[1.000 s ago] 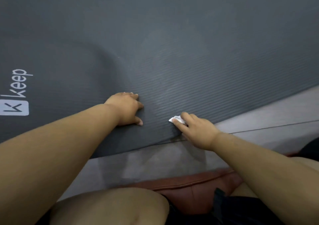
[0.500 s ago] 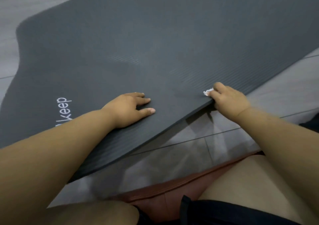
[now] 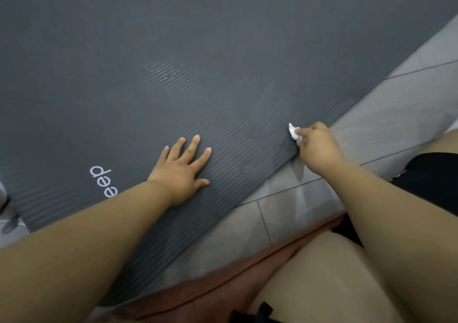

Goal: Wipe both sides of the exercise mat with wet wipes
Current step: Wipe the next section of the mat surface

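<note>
**Mat pinned, wipe at near edge**

Grey ribbed exercise mat [image 3: 223, 37] lies flat on tiled floor [image 3: 396, 104] and fills most of view, w/ white logo lettering [image 3: 102, 181] at L. Left hand [image 3: 181, 169] is flat on it, fingers spread straight, holding nothing. Wet wipe [image 3: 294, 131], bunched small, is pinched in curled fingers of right hand [image 3: 317, 146] at mat's near edge. Mat looks like soft foam: prob. light, floppy, grippy ribs. To flip, best taken along near long edge, both hands.

The mat [image 3: 223, 37] was dark grey with fine ribbing and white lettering [image 3: 102, 181]. The wipe [image 3: 294, 131] was white, the floor [image 3: 396, 104] pale grey tile, the cushion [image 3: 210, 295] reddish-brown.
</note>
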### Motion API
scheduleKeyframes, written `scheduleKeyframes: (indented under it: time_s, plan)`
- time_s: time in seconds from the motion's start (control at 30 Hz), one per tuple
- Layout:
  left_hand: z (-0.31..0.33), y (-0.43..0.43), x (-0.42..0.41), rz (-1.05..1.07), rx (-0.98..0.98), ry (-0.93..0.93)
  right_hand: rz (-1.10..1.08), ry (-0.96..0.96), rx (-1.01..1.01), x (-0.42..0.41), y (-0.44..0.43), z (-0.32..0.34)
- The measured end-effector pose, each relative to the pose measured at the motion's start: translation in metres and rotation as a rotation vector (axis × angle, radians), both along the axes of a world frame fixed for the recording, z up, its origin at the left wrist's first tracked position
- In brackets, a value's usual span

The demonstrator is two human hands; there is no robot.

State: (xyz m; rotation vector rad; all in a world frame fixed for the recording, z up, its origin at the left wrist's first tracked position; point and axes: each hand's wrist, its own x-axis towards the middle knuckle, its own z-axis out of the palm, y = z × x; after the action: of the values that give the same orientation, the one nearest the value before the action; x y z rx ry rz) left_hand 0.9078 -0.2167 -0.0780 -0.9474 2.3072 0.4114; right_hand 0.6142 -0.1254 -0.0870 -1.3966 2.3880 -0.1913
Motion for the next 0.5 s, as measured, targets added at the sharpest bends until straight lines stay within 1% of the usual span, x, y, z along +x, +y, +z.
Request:
scheduleKeyframes:
  time_s: [0.1, 0.17, 0.23, 0.3, 0.33, 0.37, 0.4, 0.43, 0.5]
  plan:
    - [0.002, -0.005, 0.004, -0.058, -0.03, 0.0, -0.009, 0.08, 0.012, 0.035, -0.006, -0.003]
    - [0.005, -0.012, 0.007, -0.12, -0.043, -0.008, 0.099, 0.053, 0.0, 0.071, -0.006, -0.003]
    - [0.011, -0.022, 0.01, -0.204, -0.031, -0.032, 0.34, -0.045, 0.01, 0.109, 0.004, -0.005]
    - [0.017, -0.035, 0.013, -0.308, -0.002, -0.071, 0.676, -0.181, 0.017, 0.14, 0.02, 0.002]
    - [0.02, -0.042, 0.015, -0.357, 0.011, -0.095, 0.8, -0.226, 0.018, 0.145, 0.027, 0.005]
    - [0.023, -0.047, 0.019, -0.404, 0.018, -0.12, 0.849, -0.232, -0.004, 0.14, 0.028, 0.004]
    - [0.025, -0.052, 0.022, -0.448, 0.023, -0.145, 0.8, -0.177, -0.051, 0.129, 0.023, 0.002]
    - [0.026, -0.054, 0.026, -0.488, 0.027, -0.165, 0.683, -0.1, -0.084, 0.114, 0.015, 0.0]
    - [0.026, -0.057, 0.033, -0.548, 0.037, -0.2, 0.285, 0.054, -0.071, 0.076, -0.003, 0.0]
